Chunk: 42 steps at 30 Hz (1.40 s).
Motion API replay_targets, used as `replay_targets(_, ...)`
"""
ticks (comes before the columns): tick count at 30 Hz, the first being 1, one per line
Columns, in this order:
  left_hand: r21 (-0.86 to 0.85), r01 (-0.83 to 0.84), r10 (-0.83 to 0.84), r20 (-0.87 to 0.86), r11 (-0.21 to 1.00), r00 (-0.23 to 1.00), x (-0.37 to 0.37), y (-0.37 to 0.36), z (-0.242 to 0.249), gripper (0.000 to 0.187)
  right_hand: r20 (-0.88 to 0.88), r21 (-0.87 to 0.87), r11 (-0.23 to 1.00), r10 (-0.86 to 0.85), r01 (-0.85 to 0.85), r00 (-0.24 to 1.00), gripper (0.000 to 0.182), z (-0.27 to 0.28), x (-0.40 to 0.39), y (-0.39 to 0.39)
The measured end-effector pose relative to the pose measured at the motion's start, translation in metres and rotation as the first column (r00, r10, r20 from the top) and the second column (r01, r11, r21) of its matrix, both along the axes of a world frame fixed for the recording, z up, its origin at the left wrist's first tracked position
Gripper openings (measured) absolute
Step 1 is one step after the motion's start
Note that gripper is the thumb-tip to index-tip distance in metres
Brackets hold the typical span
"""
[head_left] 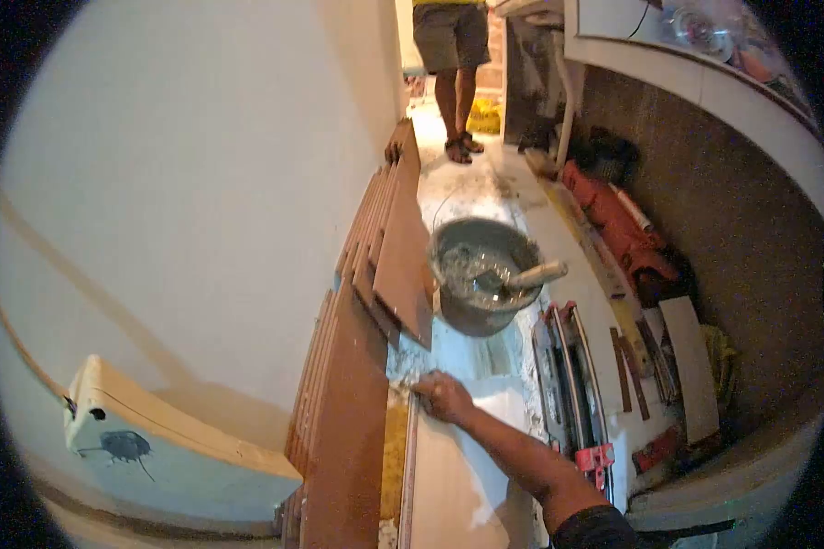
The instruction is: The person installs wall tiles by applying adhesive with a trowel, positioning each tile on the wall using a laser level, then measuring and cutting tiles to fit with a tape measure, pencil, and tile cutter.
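Observation:
My right hand (444,399) reaches in from the lower right, its fingers curled closed at the far end of a long thin strip (409,467) on the floor. What the fingers hold is too small to make out. Beside and below the hand lies a pale flat panel (462,467), perhaps a tile. Just beyond it stands a dark bucket (479,318) of wet grey mortar (467,259), with a wooden-handled trowel (537,274) resting in it. To the left, brown planks or tiles (348,430) lean in a stack against the wall. My left hand is out of view.
A tile cutter (572,384) with red ends lies right of the panel. Along the right wall are a red bag (613,215), a white board (689,366) and offcuts. A cream box-like object (183,448) juts out lower left. A person (453,55) stands at the far end.

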<state>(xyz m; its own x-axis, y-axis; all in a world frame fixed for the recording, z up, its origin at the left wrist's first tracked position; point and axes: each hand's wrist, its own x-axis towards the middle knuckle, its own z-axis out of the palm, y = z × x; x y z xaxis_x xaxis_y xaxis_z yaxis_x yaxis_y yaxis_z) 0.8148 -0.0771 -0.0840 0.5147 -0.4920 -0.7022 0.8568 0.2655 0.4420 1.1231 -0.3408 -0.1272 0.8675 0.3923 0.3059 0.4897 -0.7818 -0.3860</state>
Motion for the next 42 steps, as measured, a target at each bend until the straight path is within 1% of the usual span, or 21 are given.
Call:
replay_targets(2,0.113,0.011,-0.009,-0.012,0.994,1.0,-0.005,-0.003,0.01,0.051,-0.072,0.091,0.992,-0.081,0.087,0.994,0.018,-0.03,0.008,0.0)
replay_targets(3,0.167,0.023,-0.02,-0.02,0.986,1.0,-0.012,-0.002,0.014,0.05,0.112,0.146,0.989,0.002,-0.019,0.994,0.013,-0.02,0.004,-0.002)
replay_targets(4,0.183,0.033,-0.028,-0.032,0.983,0.999,-0.017,-0.002,0.018,0.05,0.097,0.049,0.998,0.045,-0.05,0.994,0.015,-0.018,0.006,-0.004)
replay_targets(5,0.19,0.043,-0.034,-0.052,0.981,0.998,-0.02,-0.001,0.02,0.049,0.051,0.137,0.989,0.048,-0.055,0.998,0.028,-0.002,0.0,-0.003)
replay_targets(9,0.143,0.06,-0.041,-0.133,0.988,0.99,-0.027,0.001,0.026,0.048,0.082,0.1,0.992,0.073,-0.081,0.994,0.027,0.007,0.002,-0.002)
replay_targets(11,0.089,-0.008,0.014,-0.067,0.996,0.998,-0.029,0.001,0.018,0.046,0.09,0.089,0.995,0.044,-0.052,0.995,0.025,0.013,-0.002,-0.001)
replay_targets(15,0.025,0.002,-0.001,-0.046,1.0,0.999,-0.027,0.006,0.009,0.045,0.158,0.123,0.992,0.001,-0.02,0.987,0.02,0.013,-0.003,0.0)
replay_targets(20,-0.001,-0.003,0.003,-0.044,1.0,0.999,-0.026,0.006,0.007,0.045,0.135,0.121,0.991,0.037,-0.053,0.99,0.027,0.012,-0.001,0.001)
replay_targets(25,-0.039,0.003,-0.006,-0.091,0.999,0.996,-0.03,0.01,0.008,0.046,0.249,0.104,0.994,0.006,-0.033,0.968,0.03,0.009,-0.003,0.0)
replay_targets(27,-0.077,0.018,-0.026,-0.105,0.997,0.994,-0.04,0.02,0.007,0.046,0.235,0.167,0.986,-0.037,-0.003,0.971,0.03,0.017,-0.004,-0.005)
replay_targets(29,-0.149,0.079,-0.085,-0.034,0.986,0.996,-0.055,0.034,0.006,0.046,0.204,0.224,0.974,-0.076,0.029,0.976,0.029,0.024,-0.009,-0.014)
replay_targets(30,-0.151,0.079,-0.086,-0.042,0.985,0.995,-0.058,0.04,0.007,0.046,0.219,0.211,0.974,-0.125,0.078,0.968,0.028,0.035,-0.017,-0.021)
replay_targets(31,-0.076,0.135,-0.135,0.008,0.988,0.991,-0.06,0.044,0.008,0.046,0.24,0.197,0.973,-0.171,0.124,0.956,0.026,0.045,-0.023,-0.028)
replay_targets(32,0.002,0.183,-0.183,0.061,0.983,0.981,-0.058,0.045,0.009,0.047,0.243,0.204,0.97,-0.184,0.136,0.952,0.027,0.053,-0.028,-0.037)
replay_targets(33,-0.001,0.181,-0.181,0.067,0.983,0.981,-0.054,0.04,0.02,0.047,0.249,0.2,0.971,-0.181,0.132,0.952,0.027,0.062,-0.033,-0.046)
replay_targets(35,0.064,0.23,-0.235,0.074,0.971,0.969,-0.035,0.022,0.054,0.049,0.317,0.303,0.933,-0.293,0.196,0.902,0.028,0.077,-0.044,-0.067)
replay_targets(37,0.08,0.283,-0.291,0.121,0.956,0.949,-0.027,0.007,0.058,0.048,0.146,0.496,0.82,-0.404,0.287,0.903,0.026,0.092,-0.055,-0.086)
replay_targets(38,0.109,0.33,-0.344,0.159,0.938,0.925,-0.023,0.0,0.062,0.047,0.21,0.535,0.799,-0.44,0.274,0.873,0.025,0.098,-0.057,-0.097)
replay_targets(39,0.113,0.33,-0.346,0.166,0.937,0.924,-0.016,-0.006,0.067,0.047,-0.034,0.673,0.63,-0.496,0.386,0.868,0.027,0.102,-0.06,-0.105)
replay_targets(41,0.194,0.344,-0.391,0.332,0.919,0.858,-0.002,-0.02,0.083,0.046,-0.24,0.841,0.34,-0.462,0.42,0.854,0.03,0.131,-0.079,-0.107)
replay_targets(42,0.132,0.291,-0.319,0.329,0.948,0.889,0.004,-0.026,0.09,0.047,-0.288,0.822,0.321,-0.478,0.47,0.83,0.031,0.131,-0.086,-0.115)
